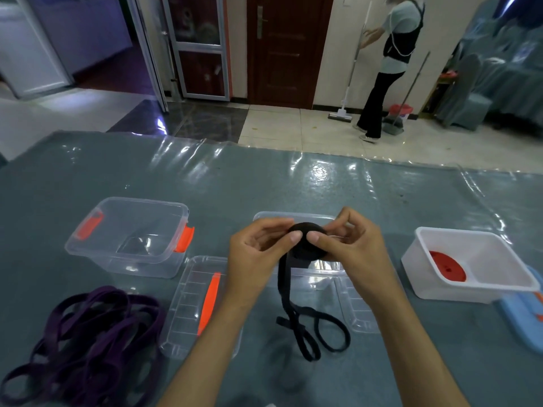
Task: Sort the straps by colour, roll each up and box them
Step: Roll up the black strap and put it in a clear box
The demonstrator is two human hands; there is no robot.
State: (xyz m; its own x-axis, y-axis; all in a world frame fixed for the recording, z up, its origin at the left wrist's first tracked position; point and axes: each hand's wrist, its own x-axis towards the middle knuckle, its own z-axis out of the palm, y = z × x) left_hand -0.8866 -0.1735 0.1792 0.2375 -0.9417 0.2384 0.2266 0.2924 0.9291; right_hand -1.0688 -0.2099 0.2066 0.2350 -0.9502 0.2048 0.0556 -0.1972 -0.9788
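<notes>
Both hands are raised above the table [293, 183], which is covered in grey-blue cloth under a clear plastic sheet. The left hand [258, 254] and the right hand [349, 242] grip a partly wound roll of black strap [308, 248] between them, thumbs pressed on its near face and fingers curled behind it. The unrolled tail of the strap hangs down from the roll and lies in loose loops on the table between the forearms.

Directly behind and below the roll stands a clear box [296, 215], largely hidden by the hands; its contents cannot be made out. A second clear box with orange latches [129, 236] stands to the left, with no strap visible inside. A clear lid with an orange latch [194, 304] lies flat just in front of it, under the left forearm. Another clear lid [358, 315] lies under the right forearm.

At the right, a white box [470, 259] holds one rolled red strap [448, 267]. A blue lid [520, 315] lies beside it at the table edge.

A loose heap of purple straps [88, 342] lies at the near left.

In the background, a person [390, 63] stands by the wall near a mop.
</notes>
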